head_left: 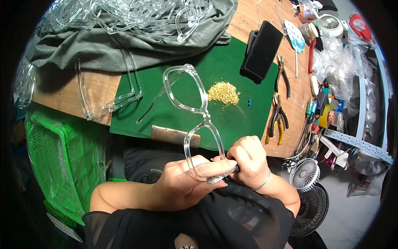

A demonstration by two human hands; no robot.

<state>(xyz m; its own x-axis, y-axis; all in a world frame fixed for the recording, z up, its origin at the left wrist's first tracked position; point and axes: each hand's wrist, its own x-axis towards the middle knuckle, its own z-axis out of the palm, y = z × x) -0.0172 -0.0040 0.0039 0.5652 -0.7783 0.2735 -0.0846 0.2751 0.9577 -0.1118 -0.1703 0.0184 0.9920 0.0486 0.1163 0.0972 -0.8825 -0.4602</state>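
Clear plastic eyeglass frames (205,117) stand up from my left hand (178,184), whose thumb and fingers pinch the lower rim near the hinge. Close against that end, my right hand (248,155) is curled into a fist; a small dark tip (237,169) shows at its fingers, and the rest of what it grips is hidden. Past the frames, a heap of tiny gold-coloured metal pieces (224,93) lies on the green mat (236,128). A blue push pin (249,101) sits beside the heap.
More clear eyeglass frames (114,104) lie at the left, and many are piled on grey cloth (137,56). A black phone (263,50) and two pliers (282,79) are to the right. A brown block (174,136) lies at the mat's edge. Green crates (78,153) and a fan (304,175) flank me.
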